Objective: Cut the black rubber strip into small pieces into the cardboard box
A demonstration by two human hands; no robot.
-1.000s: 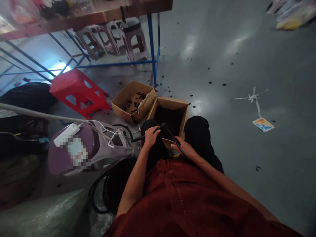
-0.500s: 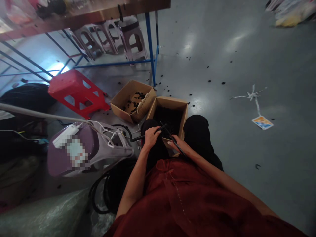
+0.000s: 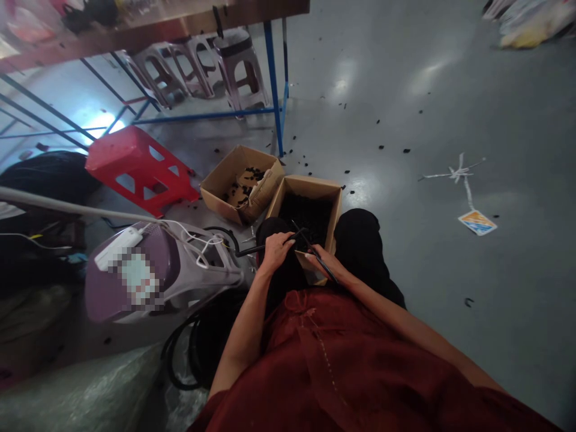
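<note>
The left hand [image 3: 276, 252] had its fingers closed around a black tube [image 3: 249, 250], whose end reached over the near box. The right hand [image 3: 324, 259] had its fingers curled round a dark, slender tool [image 3: 329, 274], tip against or very near that end (too small to tell which). Both hands were above the wearer's lap, between black-clad knees. The near box [image 3: 336, 223], a cardboard one full of black bits, was just beyond them; a second carton [image 3: 219, 200], with scattered black pieces inside, adjoined it. To the left were a purple-topped stool [image 3: 101, 291] bearing a white device [image 3: 117, 249] and, farther off, a tipped red stool [image 3: 119, 150]. Beyond those, grey stools [image 3: 243, 75] were under a blue-legged table [image 3: 193, 23].
</note>
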